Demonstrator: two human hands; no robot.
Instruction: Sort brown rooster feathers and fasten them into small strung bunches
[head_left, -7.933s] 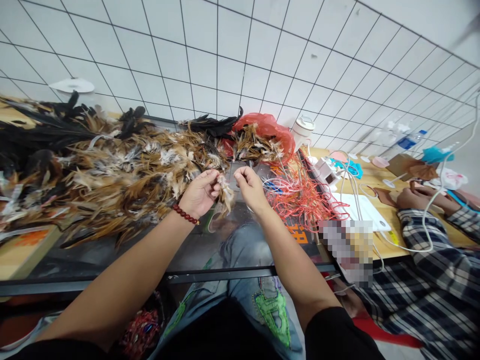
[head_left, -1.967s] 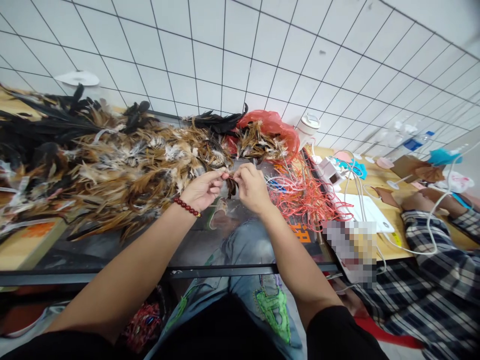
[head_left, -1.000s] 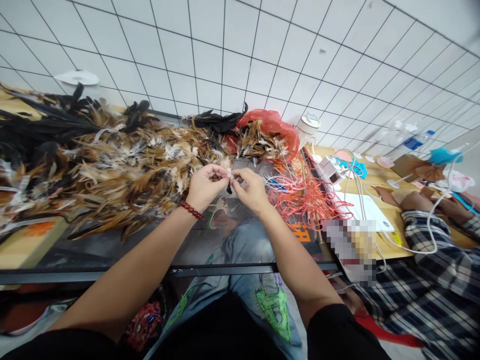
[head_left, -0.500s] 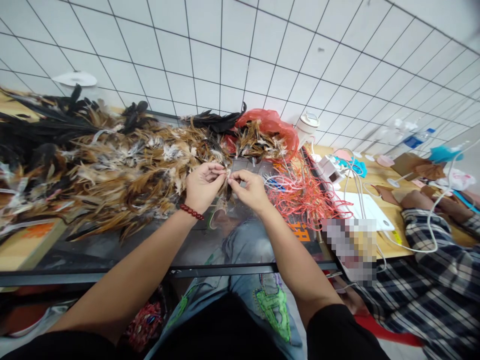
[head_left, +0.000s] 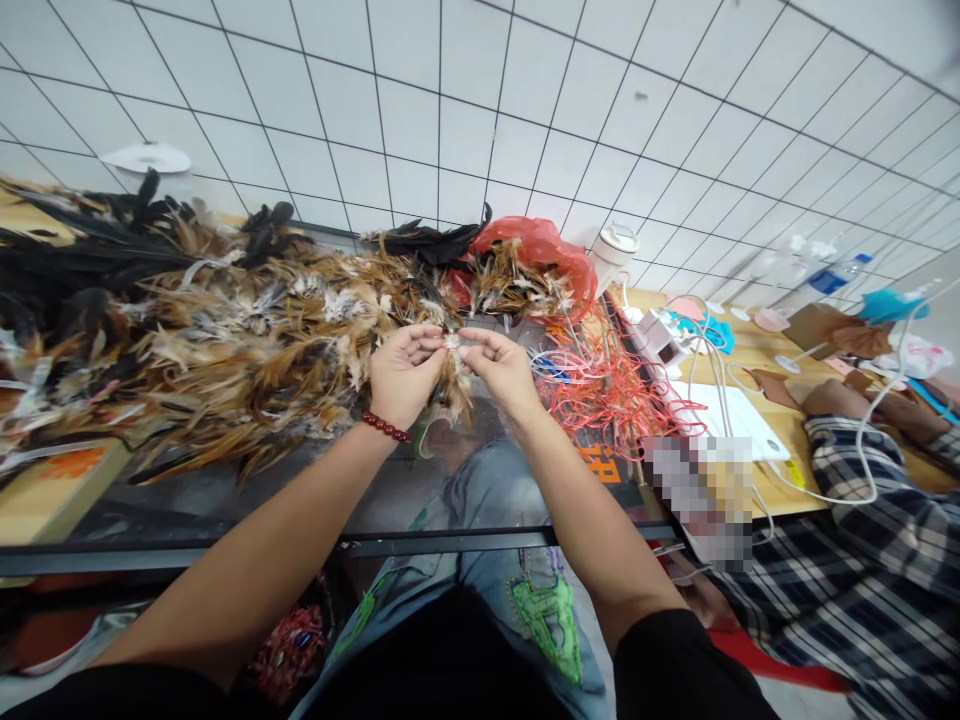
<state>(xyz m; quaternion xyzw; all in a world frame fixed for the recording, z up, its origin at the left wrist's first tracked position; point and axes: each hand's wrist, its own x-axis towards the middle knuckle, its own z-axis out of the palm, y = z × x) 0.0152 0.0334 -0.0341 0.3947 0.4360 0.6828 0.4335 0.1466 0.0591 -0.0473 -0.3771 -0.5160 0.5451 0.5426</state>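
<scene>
Glossy dark tabletop below; hands pinch a wispy feather tuft.

Lt bright & even, edges warped, tabletop w/ reflections.

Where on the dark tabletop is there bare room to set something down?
The dark tabletop is bare between the forearms, in front of the left hand and right hand; another bare strip lies left of the left forearm, between the feather pile and front edge. Crowded: left and back, under that pile; right, under red cords.
</scene>
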